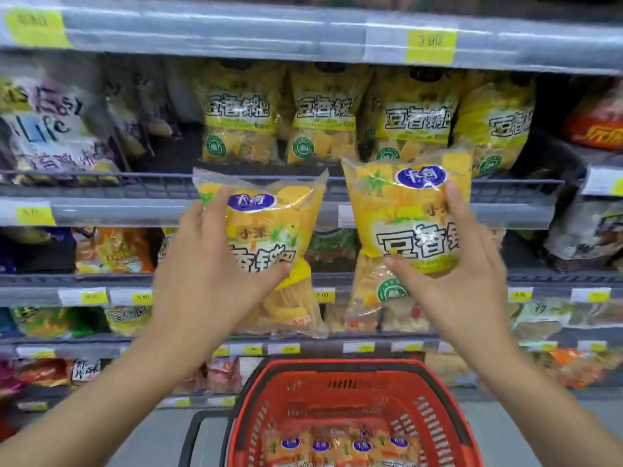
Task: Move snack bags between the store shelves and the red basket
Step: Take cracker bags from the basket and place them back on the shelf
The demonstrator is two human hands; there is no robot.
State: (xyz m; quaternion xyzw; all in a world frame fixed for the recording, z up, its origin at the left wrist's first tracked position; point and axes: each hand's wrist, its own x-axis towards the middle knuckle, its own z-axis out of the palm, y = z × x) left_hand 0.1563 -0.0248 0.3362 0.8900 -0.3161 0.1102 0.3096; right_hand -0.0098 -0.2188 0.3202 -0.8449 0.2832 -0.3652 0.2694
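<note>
1. The red basket (354,392) stands low in front of the shelves; several yellow snack bags (340,448) lie in a row on its bottom.
2. The shelf (269,210) behind the hands carries a row of the same yellow bags (323,112).
3. The left hand (209,264) grips one yellow bag (269,230), fingers wrapped around its side.
4. The right hand (462,264) grips another yellow bag (404,224), thumb on its front.
5. Both bags are held up in the air, before the shelf edge and above the basket.

- One head-worn wide-angle view faces forward, close to the grey metal store shelves (303,210).
- It tilts down over the red plastic slotted basket (354,372) below.
</note>
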